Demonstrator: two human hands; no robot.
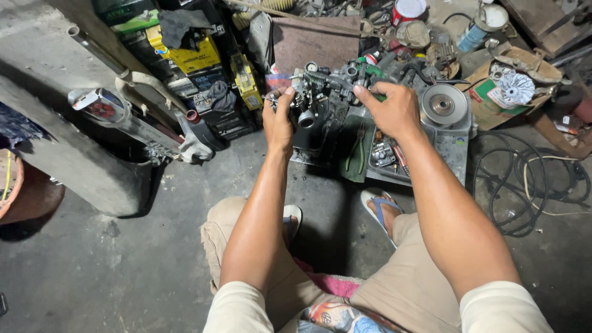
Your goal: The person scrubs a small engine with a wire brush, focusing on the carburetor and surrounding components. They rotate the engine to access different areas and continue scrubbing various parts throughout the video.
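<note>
Both hands hold a small grey carburetor (320, 98) up in front, over the metal tray (453, 148), prob. so all sides can be reached. Left hand (279, 120): fingers curled on its left side, thumb pressing up. Right hand (391, 111): fingers closed over the green-handled tool (372, 71) at the top right. Pliers (356, 148) lie below the fingers.

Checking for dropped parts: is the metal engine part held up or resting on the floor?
Held up: both hands, left hand and right hand, grip the engine part above the floor.
</note>
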